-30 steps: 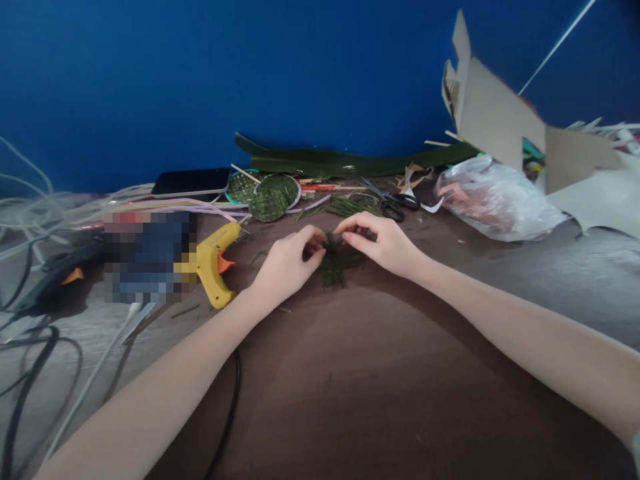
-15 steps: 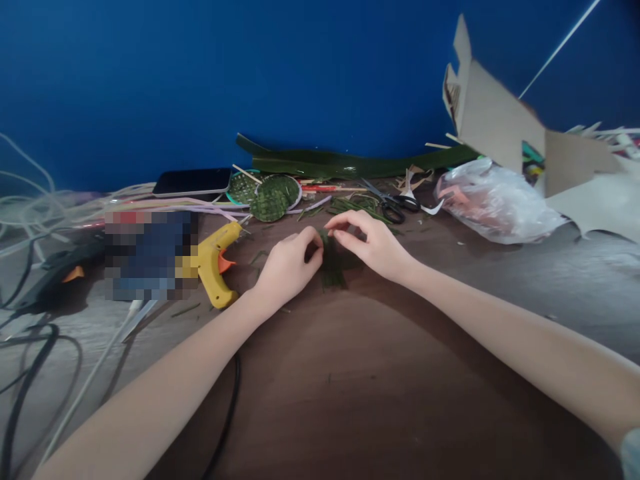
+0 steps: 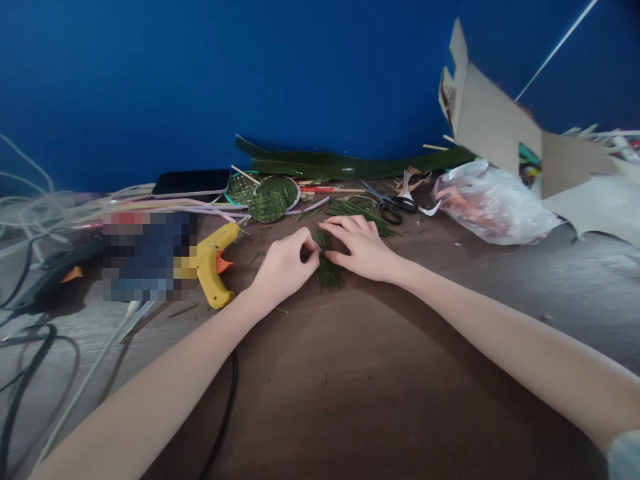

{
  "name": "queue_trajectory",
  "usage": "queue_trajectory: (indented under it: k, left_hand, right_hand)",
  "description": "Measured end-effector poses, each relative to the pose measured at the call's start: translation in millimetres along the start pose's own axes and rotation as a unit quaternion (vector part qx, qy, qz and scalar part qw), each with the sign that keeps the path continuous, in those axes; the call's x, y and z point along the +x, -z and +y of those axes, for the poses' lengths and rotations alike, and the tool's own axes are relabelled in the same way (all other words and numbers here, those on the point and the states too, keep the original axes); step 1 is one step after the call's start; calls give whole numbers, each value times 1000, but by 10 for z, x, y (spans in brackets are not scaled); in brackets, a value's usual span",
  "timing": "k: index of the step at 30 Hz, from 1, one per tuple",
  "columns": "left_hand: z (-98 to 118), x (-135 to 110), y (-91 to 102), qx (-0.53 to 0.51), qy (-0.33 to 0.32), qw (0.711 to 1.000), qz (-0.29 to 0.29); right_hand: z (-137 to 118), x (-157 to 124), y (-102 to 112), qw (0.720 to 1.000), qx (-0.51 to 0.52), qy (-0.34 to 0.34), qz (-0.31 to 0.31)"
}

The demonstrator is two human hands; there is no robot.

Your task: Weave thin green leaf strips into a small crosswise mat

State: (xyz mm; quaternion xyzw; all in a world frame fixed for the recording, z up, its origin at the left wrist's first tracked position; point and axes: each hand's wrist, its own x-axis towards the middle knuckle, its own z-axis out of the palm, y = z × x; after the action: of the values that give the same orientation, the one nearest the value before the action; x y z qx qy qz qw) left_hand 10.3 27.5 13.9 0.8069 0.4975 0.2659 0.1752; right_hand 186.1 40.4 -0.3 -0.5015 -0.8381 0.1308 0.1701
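While both hands (image 3: pixel 325 257) meet, the right lies flat, the left pinches leaf strips (image 3: pixel 328 272).

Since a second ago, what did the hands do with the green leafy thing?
The right hand dropped from a raised pinch to lie flat on the green leaf weave, pressing it to the table. The left hand still pinches its left edge. The glue gun, scissors and plastic bag stayed put.

The left grip (image 3: pixel 285 267) and right grip (image 3: pixel 363 250) are left ungloved and the forearms uncovered; a pale grey-blue sleeve hem (image 3: pixel 624 457) is worn on the right arm.
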Motion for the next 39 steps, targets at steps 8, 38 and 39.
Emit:
queue_trajectory:
  k: [8, 38, 39]
  left_hand:
    - [-2, 1, -4, 4, 4, 1000, 1]
    - [-42, 6, -5, -1, -3, 1000, -8]
    - [-44, 7, -7, -2, -2, 1000, -8]
  right_hand:
    - [-2, -10, 16, 999, 37, -15, 12]
    - [7, 245, 74, 997, 60, -41, -17]
    - [12, 246, 68, 997, 68, -41, -12]
